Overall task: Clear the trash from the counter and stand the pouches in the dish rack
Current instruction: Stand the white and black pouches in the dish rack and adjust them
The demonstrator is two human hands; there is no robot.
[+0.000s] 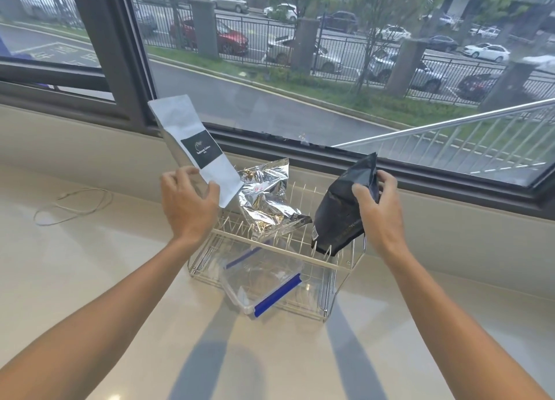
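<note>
Holding a tall white paper pouch [195,150] in our left hand [187,202], our right hand [379,207] grips a black pouch [339,216] standing in the white wire dish rack [270,267], beside a crumpled silver foil pouch [267,201].

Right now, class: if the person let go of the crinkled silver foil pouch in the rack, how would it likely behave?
The silver foil pouch looks creased and slack, so probably floppy and light. It leans across the dish rack tines, so it may slump sideways. Its shiny film likely slides easily.

One view only — head-worn, wide-angle. Faces forward and down, close over counter [90,279] and rack [336,267] — window [300,54] beyond.
</note>
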